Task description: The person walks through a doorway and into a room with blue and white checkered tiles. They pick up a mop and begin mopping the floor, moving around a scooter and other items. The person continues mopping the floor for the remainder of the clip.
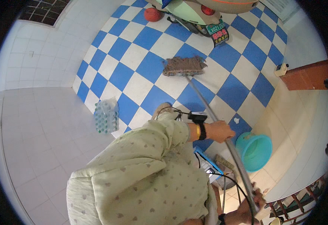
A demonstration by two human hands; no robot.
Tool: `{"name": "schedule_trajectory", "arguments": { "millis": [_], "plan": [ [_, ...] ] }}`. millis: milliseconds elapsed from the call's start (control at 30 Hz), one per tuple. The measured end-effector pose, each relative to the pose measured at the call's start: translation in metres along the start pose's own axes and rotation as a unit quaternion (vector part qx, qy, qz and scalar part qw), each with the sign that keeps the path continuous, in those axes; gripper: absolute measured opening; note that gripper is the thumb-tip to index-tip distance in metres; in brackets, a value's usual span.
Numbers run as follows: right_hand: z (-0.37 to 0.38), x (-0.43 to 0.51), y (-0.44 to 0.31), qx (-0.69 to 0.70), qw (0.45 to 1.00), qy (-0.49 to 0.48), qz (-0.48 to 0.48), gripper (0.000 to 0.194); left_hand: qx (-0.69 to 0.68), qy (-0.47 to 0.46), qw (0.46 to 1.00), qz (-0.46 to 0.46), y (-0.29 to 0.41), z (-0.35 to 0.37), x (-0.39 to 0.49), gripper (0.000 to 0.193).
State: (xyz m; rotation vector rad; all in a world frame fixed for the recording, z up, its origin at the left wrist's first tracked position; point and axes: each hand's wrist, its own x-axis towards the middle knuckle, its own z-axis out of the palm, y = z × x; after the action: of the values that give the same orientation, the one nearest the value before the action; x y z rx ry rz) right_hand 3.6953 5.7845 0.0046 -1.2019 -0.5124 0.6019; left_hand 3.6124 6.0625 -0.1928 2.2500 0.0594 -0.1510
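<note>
My left hand (221, 131) grips the middle of a grey metal mop handle (202, 97). Lower right, my right hand (256, 201) is closed around the handle near its upper end. The brown mop head (184, 66) lies flat on the blue and white checkered floor (137, 85), ahead of my foot. A device is strapped to my left wrist, with a black cable by it. Just right of the handle stands a turquoise plastic bucket (255, 152).
A scooter (189, 14) and a red ball (152, 14) are at the far side. Wrapped bottles (106, 116) stand by the left wall. A white jug (281, 69) is near the brown ledge (307, 74) at right. A wooden railing (296, 202) is at lower right.
</note>
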Motion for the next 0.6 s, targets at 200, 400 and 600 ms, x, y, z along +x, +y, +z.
{"name": "schedule_trajectory", "arguments": {
  "millis": [200,400,600],
  "plan": [
    [-0.006,-0.007,0.049,-0.390,0.810,-0.085,0.430,0.078,0.037,-0.073,0.996,0.039,-0.071,0.092,-0.026,0.007],
    [0.010,-0.022,0.130,-0.547,0.532,-0.148,0.629,0.062,-0.025,-0.176,0.980,0.089,-0.088,0.169,-0.035,0.014],
    [0.060,0.038,0.235,-0.583,0.445,-0.238,0.636,0.047,-0.032,-0.092,0.995,0.016,-0.189,0.127,-0.058,0.014]
  ]
}}
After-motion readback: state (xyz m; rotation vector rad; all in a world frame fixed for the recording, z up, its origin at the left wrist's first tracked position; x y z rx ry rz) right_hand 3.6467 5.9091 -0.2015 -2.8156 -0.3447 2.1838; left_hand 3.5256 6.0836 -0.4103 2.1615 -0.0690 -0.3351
